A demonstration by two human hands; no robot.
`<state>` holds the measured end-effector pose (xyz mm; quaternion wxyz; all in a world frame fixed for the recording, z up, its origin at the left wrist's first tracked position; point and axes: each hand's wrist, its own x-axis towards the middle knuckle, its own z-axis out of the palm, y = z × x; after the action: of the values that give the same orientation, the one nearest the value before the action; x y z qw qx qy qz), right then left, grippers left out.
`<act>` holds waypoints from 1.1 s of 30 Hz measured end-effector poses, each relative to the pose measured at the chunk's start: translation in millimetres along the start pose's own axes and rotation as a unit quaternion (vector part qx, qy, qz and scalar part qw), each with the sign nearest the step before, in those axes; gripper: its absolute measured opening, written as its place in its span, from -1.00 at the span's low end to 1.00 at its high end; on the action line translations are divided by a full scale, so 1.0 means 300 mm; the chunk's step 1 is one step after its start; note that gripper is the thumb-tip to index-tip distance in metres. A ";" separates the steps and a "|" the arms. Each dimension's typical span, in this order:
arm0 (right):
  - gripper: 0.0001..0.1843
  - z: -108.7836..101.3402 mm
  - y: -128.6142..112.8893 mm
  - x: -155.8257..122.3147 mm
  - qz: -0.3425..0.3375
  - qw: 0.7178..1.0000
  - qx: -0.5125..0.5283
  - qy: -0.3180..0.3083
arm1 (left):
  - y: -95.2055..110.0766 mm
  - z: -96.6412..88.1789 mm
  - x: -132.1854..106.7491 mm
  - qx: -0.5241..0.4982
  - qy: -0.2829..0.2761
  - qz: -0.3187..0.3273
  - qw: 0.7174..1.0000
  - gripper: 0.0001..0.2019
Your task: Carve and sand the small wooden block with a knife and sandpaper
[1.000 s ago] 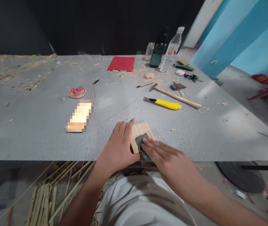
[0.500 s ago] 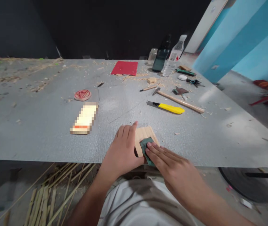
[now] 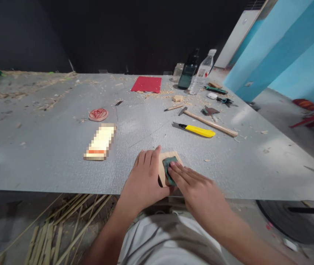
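A small light wooden board (image 3: 169, 154) lies at the table's front edge. My left hand (image 3: 144, 176) grips it along its left side and near edge, thumb at the near edge and fingers pointing away from me. A piece of dark green sandpaper (image 3: 168, 163) rests on the board's top face. The fingers of my right hand (image 3: 194, 182) press the sandpaper flat against the wood. A yellow utility knife (image 3: 199, 131) lies beyond my right hand, with a hammer (image 3: 212, 122) just behind it.
On the grey table (image 3: 63, 165) lie a blurred-out pale rectangle (image 3: 101, 141), a round wooden piece with red carving (image 3: 98, 114), a red sheet (image 3: 146, 84) and a carving tool (image 3: 173, 108). Bottles (image 3: 188, 71) stand at the back right. Bamboo strips (image 3: 46, 235) lie below the table.
My right hand has slid the sandpaper away from me and slightly left across the board. My left hand keeps its grip. The whole view has shifted slightly.
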<state>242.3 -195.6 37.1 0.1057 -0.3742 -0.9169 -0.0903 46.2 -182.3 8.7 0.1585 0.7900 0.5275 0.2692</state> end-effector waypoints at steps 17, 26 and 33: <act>-0.39 0.019 0.037 0.091 0.029 0.998 0.026 -0.051 | -0.003 -0.005 0.005 -0.001 -0.007 0.016 1.000 0.03; -0.45 -0.028 -0.038 -0.070 -0.004 0.999 0.026 0.020 | -0.012 -0.002 0.002 -0.002 -0.023 0.030 0.999 -0.04; -0.43 0.010 0.048 0.094 0.026 0.996 0.058 -0.055 | -0.007 -0.001 0.002 -0.004 -0.012 0.019 1.000 0.04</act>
<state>232.3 -165.8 42.8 0.0794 -0.3957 -0.9148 -0.0131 44.7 -181.0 7.9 0.1630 0.8023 0.5094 0.2651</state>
